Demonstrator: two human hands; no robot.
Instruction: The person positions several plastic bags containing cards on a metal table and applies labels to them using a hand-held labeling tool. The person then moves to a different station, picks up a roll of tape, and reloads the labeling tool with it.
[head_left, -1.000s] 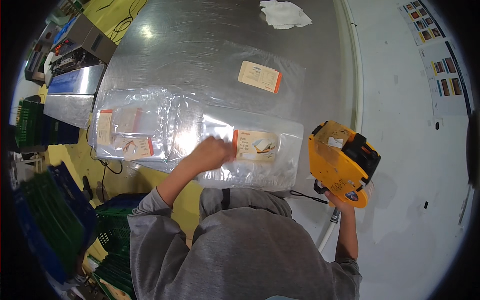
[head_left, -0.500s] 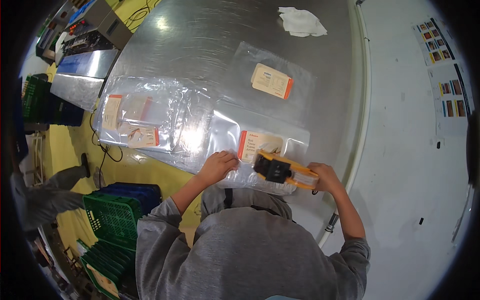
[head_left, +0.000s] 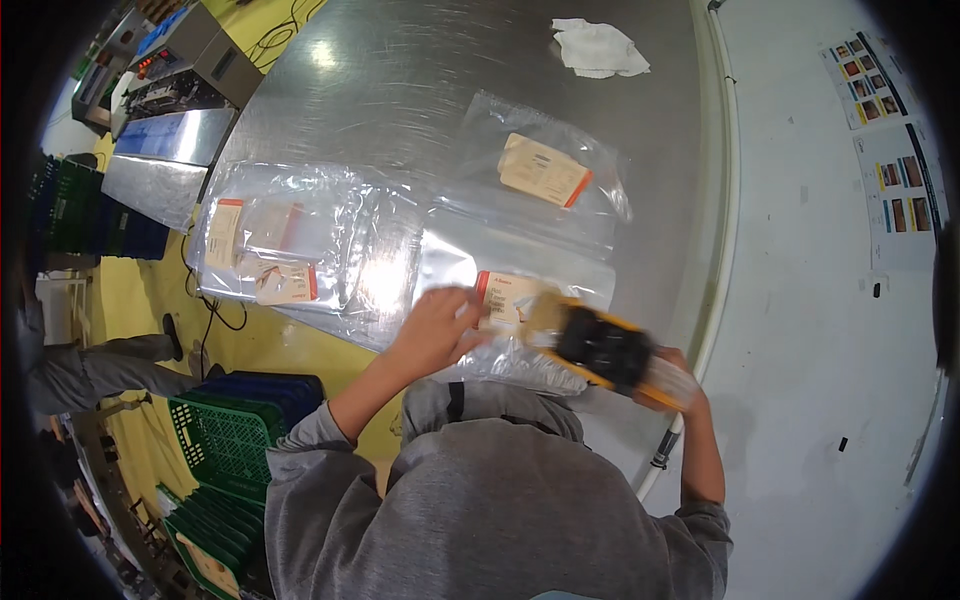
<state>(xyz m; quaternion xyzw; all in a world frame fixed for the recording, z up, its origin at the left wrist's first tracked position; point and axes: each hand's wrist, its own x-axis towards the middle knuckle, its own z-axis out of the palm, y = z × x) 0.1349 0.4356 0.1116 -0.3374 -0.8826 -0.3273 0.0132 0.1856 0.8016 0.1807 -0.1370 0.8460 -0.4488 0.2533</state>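
My right hand (head_left: 672,380) grips a yellow-and-black label gun (head_left: 605,350), blurred by motion. The gun's front is over the right part of the cream-and-orange printed panel (head_left: 500,298) on the near clear plastic bag (head_left: 520,250). At the left edge of that panel is my left hand (head_left: 440,325), blurred too, its thumb and fingers apart with nothing seen between them. Another clear bag with a cream-and-orange label (head_left: 545,170) lies beyond. More clear bags (head_left: 340,215) with similar labels overlap on the left.
These bags lie on a shiny metal table (head_left: 400,100). A crumpled white cloth (head_left: 600,48) rests at its far end. A white pipe (head_left: 728,200) and pale wall border the right. Left are a grey machine (head_left: 190,60), green crates (head_left: 225,430) and another person's legs (head_left: 110,375).
My right hand has drawn the label gun right and a little nearer me, turning it. My left hand has lifted its fingers at the panel's edge. The far bag's edge has curled up.
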